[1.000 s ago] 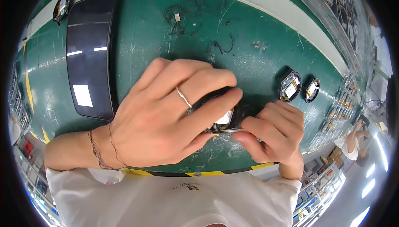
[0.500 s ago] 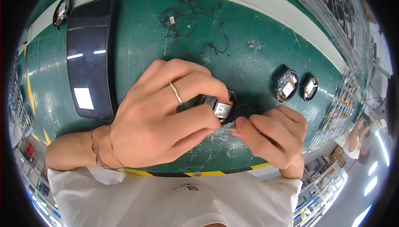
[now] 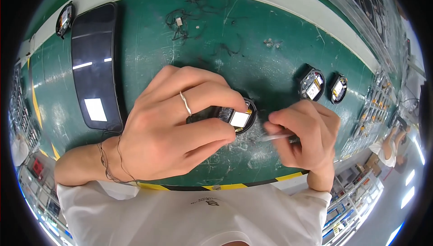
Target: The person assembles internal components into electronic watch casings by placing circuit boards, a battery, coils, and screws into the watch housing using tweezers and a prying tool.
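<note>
My left hand (image 3: 173,119), with a ring on one finger, grips a round black device housing (image 3: 251,119) on the green mat. The housing is open and shows a pale-labelled battery and small electronic parts; my fingers cover its left side. Just to the right, my right hand (image 3: 309,131) pinches a thin, pale stick-like tool (image 3: 275,136), slightly blurred. Its tip points left and stands apart from the housing.
Two similar open round housings (image 3: 312,86) (image 3: 338,88) lie at the right. A long black glossy panel (image 3: 94,65) occupies the left, with another housing (image 3: 65,19) beyond it. Black wire scraps (image 3: 178,22) and tiny clear bits (image 3: 271,43) lie farther back. Trays of parts (image 3: 374,110) line the right edge.
My right hand has drawn back to the right with the pale tool, away from the housing. My left hand keeps its grip, and more of the housing's right rim now shows.
</note>
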A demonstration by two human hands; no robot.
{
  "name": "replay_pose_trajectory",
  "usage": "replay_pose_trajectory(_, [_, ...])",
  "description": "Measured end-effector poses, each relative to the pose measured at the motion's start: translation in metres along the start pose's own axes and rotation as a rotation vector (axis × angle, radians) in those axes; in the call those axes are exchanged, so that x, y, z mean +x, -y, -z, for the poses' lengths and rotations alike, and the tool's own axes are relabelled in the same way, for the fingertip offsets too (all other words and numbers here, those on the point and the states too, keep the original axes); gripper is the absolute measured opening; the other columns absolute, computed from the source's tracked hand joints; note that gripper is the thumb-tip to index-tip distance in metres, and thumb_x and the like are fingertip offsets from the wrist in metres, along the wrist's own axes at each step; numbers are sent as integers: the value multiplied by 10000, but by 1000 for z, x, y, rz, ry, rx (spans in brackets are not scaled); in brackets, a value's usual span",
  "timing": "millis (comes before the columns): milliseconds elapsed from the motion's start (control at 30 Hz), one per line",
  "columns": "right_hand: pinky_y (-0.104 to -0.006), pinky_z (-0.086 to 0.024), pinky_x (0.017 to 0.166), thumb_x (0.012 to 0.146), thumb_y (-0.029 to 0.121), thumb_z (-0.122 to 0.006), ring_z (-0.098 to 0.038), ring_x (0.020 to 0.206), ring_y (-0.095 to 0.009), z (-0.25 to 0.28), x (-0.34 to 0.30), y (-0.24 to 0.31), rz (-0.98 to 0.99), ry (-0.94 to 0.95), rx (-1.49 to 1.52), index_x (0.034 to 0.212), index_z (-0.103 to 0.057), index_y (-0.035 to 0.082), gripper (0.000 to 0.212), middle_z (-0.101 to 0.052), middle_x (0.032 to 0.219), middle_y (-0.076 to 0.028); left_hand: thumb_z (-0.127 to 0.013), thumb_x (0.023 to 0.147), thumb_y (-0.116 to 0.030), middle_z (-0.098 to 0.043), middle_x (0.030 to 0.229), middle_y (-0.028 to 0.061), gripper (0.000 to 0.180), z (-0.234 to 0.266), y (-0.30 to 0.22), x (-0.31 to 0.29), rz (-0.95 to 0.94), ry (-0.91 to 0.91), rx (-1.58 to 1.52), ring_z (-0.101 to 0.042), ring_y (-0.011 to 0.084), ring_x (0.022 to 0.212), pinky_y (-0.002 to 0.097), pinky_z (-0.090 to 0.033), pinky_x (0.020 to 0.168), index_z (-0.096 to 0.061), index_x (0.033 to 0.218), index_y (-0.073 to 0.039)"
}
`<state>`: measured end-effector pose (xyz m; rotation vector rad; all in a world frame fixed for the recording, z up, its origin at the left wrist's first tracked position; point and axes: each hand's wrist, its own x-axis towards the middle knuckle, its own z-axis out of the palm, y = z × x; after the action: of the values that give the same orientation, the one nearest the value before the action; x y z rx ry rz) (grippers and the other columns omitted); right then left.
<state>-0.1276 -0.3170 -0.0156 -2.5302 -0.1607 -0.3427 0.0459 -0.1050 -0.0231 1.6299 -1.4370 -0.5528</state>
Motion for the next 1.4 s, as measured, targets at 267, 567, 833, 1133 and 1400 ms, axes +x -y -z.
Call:
replay_pose_trajectory(267, [-265, -356, 458, 695, 453, -950, -509, 459, -110, -15, 14, 18, -72, 81, -34, 1276, -702, -36, 799, -581, 607, 35, -899, 696, -66, -777, 1119, 42, 203, 6, -4, 4, 49, 30, -75, -709, 267, 1094, 375, -463, 832, -774, 843, -129])
replay_pose_trajectory(567, [-282, -468, 469, 739, 358, -936, -666, 545, -155, -7, 13, 25, -300, 52, 200, 1202, -692, 10, 629, -703, 719, -42, -878, 751, 65, -708, 1053, 137, 192, 8, -13, 5, 138, 8, -325, -686, 409, 1207, 445, -609, 959, -802, 905, -22])
replay_pose_trajectory(833, [-321, -581, 560, 700, 266, -989, -748, 665, -227, -15, 7, 23, -276, -134, 499, 1300, -653, -13, 742, -767, 893, -121, -871, 750, 68, -700, 1058, 144, 198, -2, -18, -2, 92, -101, -414, -659, 414, 1242, 469, -590, 1012, -808, 913, -25])
replay_pose_trajectory(1133, [-232, -273, 433, 736, 204, -984, -426, 419, -59, -12, 5, 19, -109, -71, 466, 1415, -602, -90, 833, -438, 493, 50, -865, 763, 37, -693, 1059, 52, 204, 1, -19, 2, 104, -64, -408, -689, 331, 1131, 437, -567, 909, -776, 918, -59])
replay_pose_trajectory(1400, [-217, -301, 453, 720, 198, -988, -460, 444, -63, -10, 5, 13, -117, -27, 417, 1382, -619, -79, 807, -462, 505, 42, -862, 799, -9, -759, 1009, 46, 163, 3, -21, 1, 133, 0, -254, -674, 306, 1078, 404, -527, 919, -751, 894, -82])
